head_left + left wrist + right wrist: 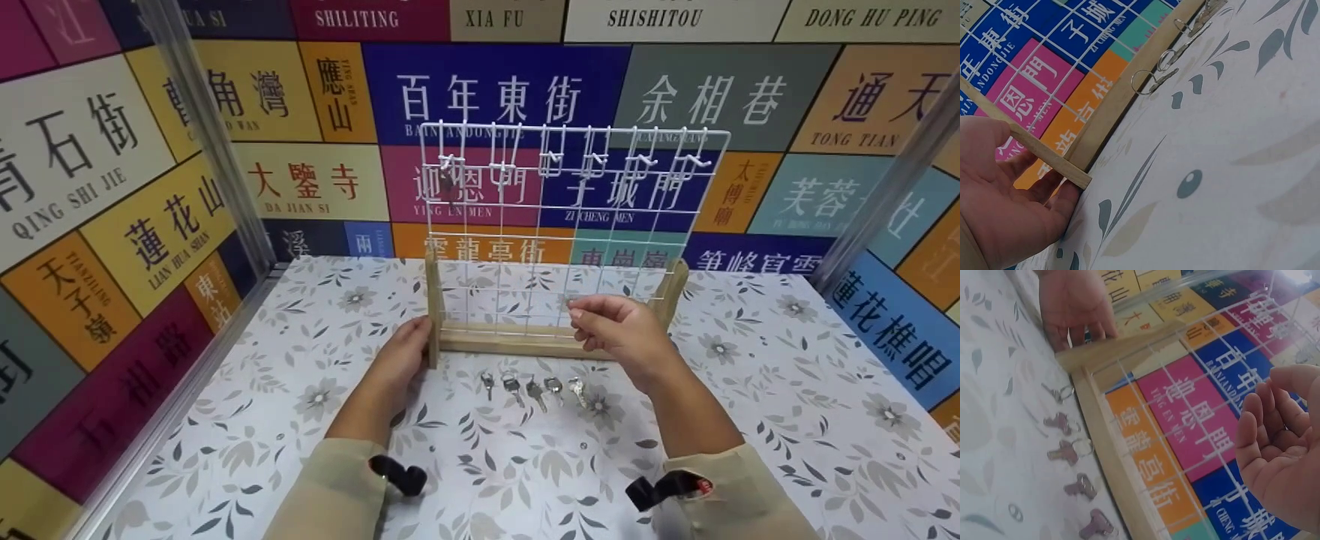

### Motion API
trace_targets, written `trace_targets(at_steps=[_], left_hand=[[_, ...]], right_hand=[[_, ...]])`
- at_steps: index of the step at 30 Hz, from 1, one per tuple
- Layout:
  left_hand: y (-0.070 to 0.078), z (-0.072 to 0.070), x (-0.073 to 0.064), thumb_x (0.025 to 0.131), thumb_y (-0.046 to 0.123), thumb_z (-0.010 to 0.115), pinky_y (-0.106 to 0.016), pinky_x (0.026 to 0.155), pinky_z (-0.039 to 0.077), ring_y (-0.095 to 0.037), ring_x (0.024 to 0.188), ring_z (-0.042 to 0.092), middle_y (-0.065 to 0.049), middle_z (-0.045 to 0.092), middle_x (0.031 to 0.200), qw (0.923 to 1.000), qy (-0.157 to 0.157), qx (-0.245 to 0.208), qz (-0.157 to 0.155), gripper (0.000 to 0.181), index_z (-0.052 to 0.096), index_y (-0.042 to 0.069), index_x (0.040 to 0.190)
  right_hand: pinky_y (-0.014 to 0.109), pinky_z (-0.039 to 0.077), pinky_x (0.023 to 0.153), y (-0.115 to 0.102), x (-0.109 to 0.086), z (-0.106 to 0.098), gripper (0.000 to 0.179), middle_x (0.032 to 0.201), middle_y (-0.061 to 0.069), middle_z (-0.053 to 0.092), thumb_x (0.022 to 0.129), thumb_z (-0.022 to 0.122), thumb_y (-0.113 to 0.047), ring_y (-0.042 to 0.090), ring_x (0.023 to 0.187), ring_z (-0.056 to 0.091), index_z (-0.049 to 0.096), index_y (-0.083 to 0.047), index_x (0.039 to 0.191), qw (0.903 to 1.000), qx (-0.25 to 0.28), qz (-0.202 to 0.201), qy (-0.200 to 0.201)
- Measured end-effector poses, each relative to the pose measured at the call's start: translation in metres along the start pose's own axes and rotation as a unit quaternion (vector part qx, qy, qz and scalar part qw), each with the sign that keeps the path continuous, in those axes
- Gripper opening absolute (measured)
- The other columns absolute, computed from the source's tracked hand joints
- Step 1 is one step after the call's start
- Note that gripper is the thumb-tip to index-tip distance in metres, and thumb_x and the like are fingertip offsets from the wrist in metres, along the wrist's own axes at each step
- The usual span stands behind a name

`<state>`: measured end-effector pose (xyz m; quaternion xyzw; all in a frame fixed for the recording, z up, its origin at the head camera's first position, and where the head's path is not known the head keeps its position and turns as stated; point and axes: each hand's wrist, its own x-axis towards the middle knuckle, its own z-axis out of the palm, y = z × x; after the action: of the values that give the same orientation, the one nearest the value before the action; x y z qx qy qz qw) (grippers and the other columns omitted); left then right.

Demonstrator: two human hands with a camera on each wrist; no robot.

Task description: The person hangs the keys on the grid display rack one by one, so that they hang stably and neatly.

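Observation:
A white wire grid rack (559,206) stands upright on a wooden base (517,345). My left hand (405,349) grips its left wooden side post (1044,152), thumb on one side and fingers on the other. My right hand (619,330) is raised in front of the grid's lower right part. Its fingers are loosely bent (1283,439), with nothing visible between them. A key (448,184) hangs from the leftmost white hook. Several keys with rings (534,391) lie in a row on the table in front of the base.
More white hooks (592,163) line the upper part of the grid. A patterned cloth (480,457) with leaves and flowers covers the table. Behind stands a wall of coloured signs (495,82), with clear panel edges (217,135) at the sides.

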<state>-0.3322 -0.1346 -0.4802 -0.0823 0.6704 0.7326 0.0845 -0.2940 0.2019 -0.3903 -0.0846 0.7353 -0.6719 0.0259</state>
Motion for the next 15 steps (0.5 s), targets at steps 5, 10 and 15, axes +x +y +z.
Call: trace_targets(at_steps=[5, 10, 15], left_hand=[[0.0, 0.0, 0.0, 0.112, 0.048, 0.05, -0.044, 0.131, 0.036, -0.027, 0.147, 0.055, -0.009, 0.061, 0.155, 1.0, 0.005, 0.007, 0.003, 0.047, 0.054, 0.025, 0.154], [-0.001, 0.0, 0.0, 0.113, 0.048, 0.05, -0.045, 0.133, 0.032, -0.026, 0.151, 0.051, -0.007, 0.059, 0.157, 0.9999, 0.009, 0.012, 0.001, 0.047, 0.054, 0.025, 0.154], [0.0, 0.002, 0.001, 0.113, 0.048, 0.05, -0.044, 0.132, 0.033, -0.026, 0.151, 0.051, -0.007, 0.058, 0.157, 1.0, 0.006, 0.004, 0.0, 0.047, 0.054, 0.025, 0.154]], right_hand=[[0.023, 0.061, 0.074, 0.018, 0.005, -0.007, 0.016, 0.091, -0.006, 0.073, 0.103, 0.074, -0.018, 0.011, 0.083, 0.07, 0.077, -0.009, 0.116, 0.9996, -0.013, 0.026, -0.006], [0.026, 0.061, 0.073, 0.042, 0.011, -0.013, 0.03, 0.094, -0.003, 0.075, 0.101, 0.075, -0.022, 0.013, 0.084, 0.069, 0.074, -0.003, 0.123, 0.9953, -0.07, 0.061, -0.025], [0.029, 0.06, 0.075, 0.066, 0.016, -0.022, 0.037, 0.092, -0.006, 0.075, 0.099, 0.077, -0.025, 0.014, 0.084, 0.068, 0.073, 0.001, 0.126, 0.9886, -0.108, 0.098, -0.039]])
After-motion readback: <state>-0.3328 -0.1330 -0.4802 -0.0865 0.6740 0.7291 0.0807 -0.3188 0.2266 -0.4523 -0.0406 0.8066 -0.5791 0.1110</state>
